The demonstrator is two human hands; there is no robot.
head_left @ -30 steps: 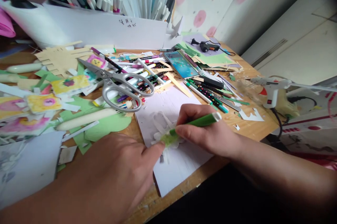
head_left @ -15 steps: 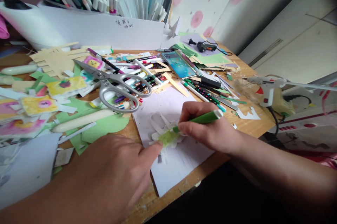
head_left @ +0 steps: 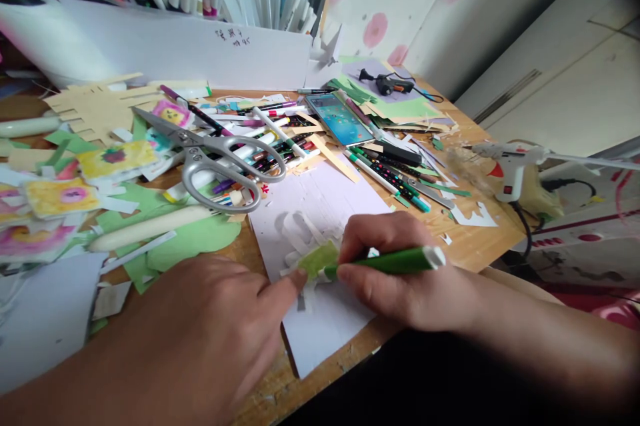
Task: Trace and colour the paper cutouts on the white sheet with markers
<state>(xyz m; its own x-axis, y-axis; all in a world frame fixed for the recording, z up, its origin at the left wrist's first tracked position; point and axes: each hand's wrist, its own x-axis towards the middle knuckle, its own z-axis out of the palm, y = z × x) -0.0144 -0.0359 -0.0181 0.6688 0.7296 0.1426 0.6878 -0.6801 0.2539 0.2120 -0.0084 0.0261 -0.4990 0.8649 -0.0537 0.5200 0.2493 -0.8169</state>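
My right hand [head_left: 400, 273] is closed around a green marker [head_left: 395, 261] with a white end. The marker's tip meets the lower right edge of a small white paper cutout [head_left: 295, 229] with looped strips. The cutout's middle is coloured yellow-green [head_left: 319, 259]. From the left, my left hand [head_left: 215, 319] reaches over the table with its thumb stretched out, pressing on the coloured part. Its other fingers are mostly hidden behind the back of the hand. Under the cutout lies a white sheet [head_left: 320, 339] near the table's front edge.
Large grey scissors [head_left: 220, 169] lie left of the sheet, over loose markers and green paper scraps [head_left: 200, 236]. Behind are a phone [head_left: 340, 119] and a white pen box [head_left: 190, 53]. A white glue gun [head_left: 510, 166] stands at the right, a black one [head_left: 393, 84] farther back.
The marker's tip has moved down and slightly left, from the top of the coloured part to its lower edge. My right hand has shifted lower; my left thumb stays on the cutout.
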